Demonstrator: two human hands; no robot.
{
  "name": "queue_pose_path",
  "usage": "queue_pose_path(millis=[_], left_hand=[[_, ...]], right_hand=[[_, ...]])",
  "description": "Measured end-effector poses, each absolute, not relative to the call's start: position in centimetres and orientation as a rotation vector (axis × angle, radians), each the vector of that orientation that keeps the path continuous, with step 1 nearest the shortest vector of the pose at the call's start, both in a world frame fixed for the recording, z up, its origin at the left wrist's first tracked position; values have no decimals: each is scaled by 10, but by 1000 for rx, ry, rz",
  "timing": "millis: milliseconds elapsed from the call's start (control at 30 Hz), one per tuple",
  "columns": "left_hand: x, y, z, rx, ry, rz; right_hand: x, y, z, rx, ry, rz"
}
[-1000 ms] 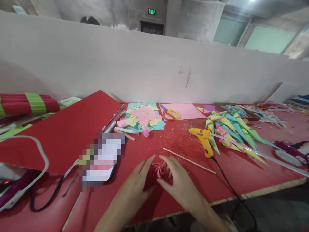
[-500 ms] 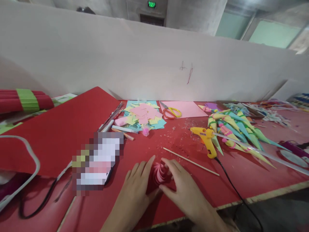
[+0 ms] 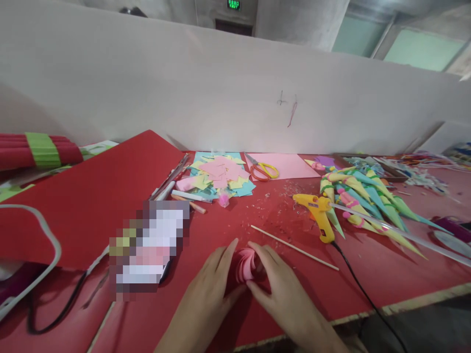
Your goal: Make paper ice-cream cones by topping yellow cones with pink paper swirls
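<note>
A coil of pink paper strip (image 3: pixel 246 264) stands on the red tabletop, close to the front edge, its wound layers spread in a swirl. My left hand (image 3: pixel 215 277) curves round its left side, index finger along the coil and thumb at the near side. From the right, my right hand (image 3: pixel 281 274) cups it with bent fingers, the thumb tip at the coil's near edge. Between them the two hands enclose the coil; its right side is partly hidden by my right fingers. Just beyond lies a thin wooden stick (image 3: pixel 294 247).
To the right are a yellow glue gun (image 3: pixel 316 213) with its cord and a heap of paper cones (image 3: pixel 368 196). Scissors (image 3: pixel 263 169) and paper pieces (image 3: pixel 221 174) lie at the back. A blurred-out phone (image 3: pixel 150 247) and red sheet (image 3: pixel 110 196) are left.
The pink coil looks lower and more spread than before, its twisted top less raised. Both hands stay round it, with only slight finger movement. The camera view has shifted slightly.
</note>
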State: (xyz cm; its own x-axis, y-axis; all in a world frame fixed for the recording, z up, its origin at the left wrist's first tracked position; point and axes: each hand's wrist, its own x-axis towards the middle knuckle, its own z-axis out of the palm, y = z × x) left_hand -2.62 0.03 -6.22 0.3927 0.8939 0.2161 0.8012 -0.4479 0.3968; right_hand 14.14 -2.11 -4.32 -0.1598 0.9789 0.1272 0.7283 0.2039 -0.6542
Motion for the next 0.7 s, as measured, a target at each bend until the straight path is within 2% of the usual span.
queue_pose_path(millis=[500, 700], left_hand=[[-26, 3, -46, 2465, 1472, 634], [-24, 1, -46, 2394, 1410, 645]], right_hand=[[141, -20, -34, -1428, -1883, 641], [141, -21, -41, -1427, -1880, 541]])
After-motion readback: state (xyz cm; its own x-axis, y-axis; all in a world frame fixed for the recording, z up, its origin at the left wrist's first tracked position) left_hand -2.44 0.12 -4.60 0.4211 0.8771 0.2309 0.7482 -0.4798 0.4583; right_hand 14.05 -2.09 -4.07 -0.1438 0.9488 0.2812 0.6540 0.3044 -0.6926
